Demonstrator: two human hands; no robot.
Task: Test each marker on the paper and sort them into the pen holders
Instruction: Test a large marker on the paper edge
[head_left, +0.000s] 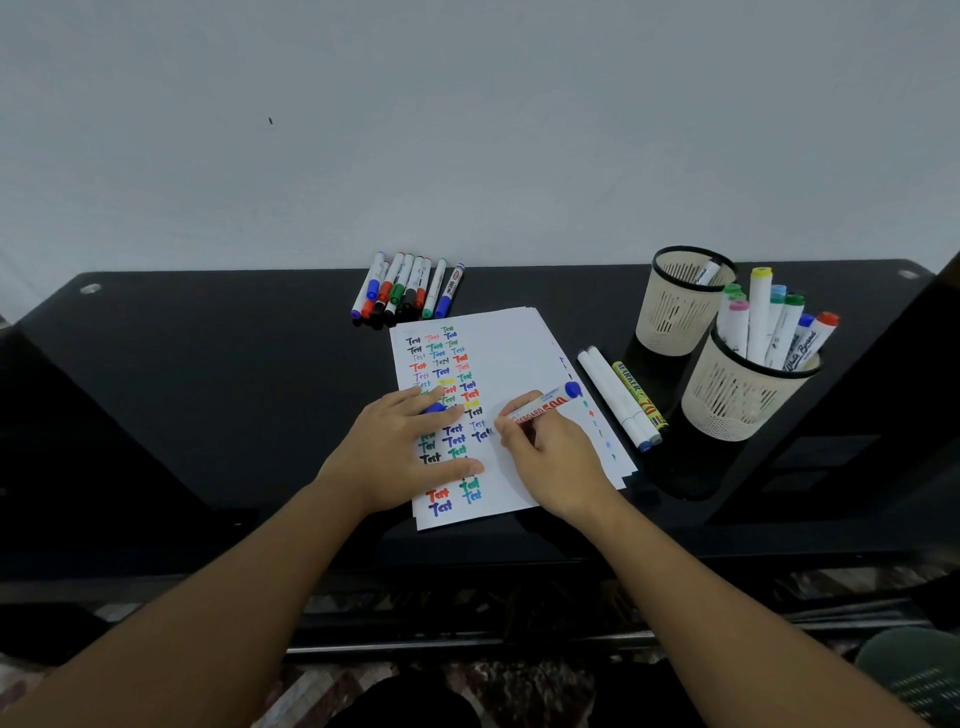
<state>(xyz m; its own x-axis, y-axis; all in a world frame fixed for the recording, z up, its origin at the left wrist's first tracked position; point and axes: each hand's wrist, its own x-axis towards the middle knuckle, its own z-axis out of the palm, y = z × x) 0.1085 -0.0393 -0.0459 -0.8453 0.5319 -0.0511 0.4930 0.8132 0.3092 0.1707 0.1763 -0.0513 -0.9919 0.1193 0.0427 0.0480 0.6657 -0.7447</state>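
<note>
Near the table's (208, 395) front edge, my right hand (550, 457) grips a blue whiteboard marker (543, 402) on the paper (509, 353); my flat left hand (400, 452) pins its cap (434, 408). Nine markers (408, 286) wait by the back edge.

I see a glossy black table (208, 374) set against a pale wall. On it lie a stack of white paper (498, 358), a row of capped markers (408, 286) at the far edge, three loose markers (621, 397) just right of the paper, and two beige mesh pen holders (727, 400) at the right.
</note>
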